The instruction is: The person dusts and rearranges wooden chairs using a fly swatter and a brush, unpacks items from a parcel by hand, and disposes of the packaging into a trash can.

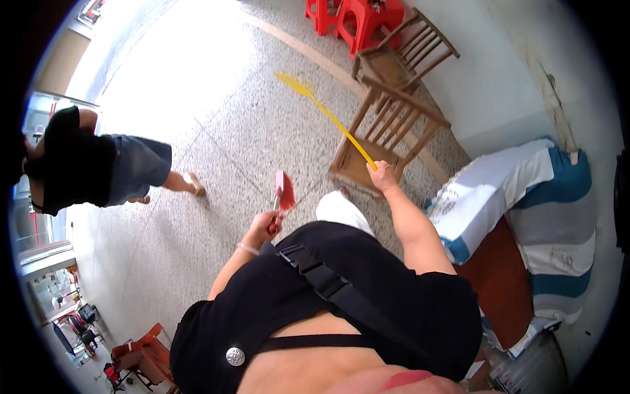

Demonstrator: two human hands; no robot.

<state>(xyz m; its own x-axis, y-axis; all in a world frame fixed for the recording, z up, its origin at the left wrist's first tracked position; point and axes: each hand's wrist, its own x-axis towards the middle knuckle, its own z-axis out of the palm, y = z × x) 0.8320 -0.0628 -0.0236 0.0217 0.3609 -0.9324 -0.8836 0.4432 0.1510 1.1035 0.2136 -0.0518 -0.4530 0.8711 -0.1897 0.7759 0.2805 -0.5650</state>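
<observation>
1. Yellow swatter (340, 126), one: long thin shaft, flat tapering head, pointing forward and to the left. Located in the right hand (382, 176); its shaft crosses the view of the nearer wooden chair (350, 167). Contact between them: cannot tell.
2. Right hand, fingers: curled round the butt end of the shaft. Handling note: an end grip should give good reach but magnify wobble; a firm hold with a steady wrist seems best.
3. Red brush (286, 192), one: red handle, pale-backed head, red bristles; detail blurred. Located in the left hand (264, 226), above the floor (223, 131).
4. Left hand, fingers: wrapped round the red handle, head outward. Handling note: best kept low and apart from the swatter, so the two do not knock.
5. Nearer wooden chair: slatted back, just beyond the right hand. Handling note: the slats could snag the shaft; lift it clear before turning.
6. Farther wooden chair (386, 67), with red stools (369, 25) behind.
7. Striped cloth (554, 217), blue, grey and white: to the right, beside the wall (482, 72).
8. Another person (139, 169), in denim shorts: at left, well apart.
</observation>
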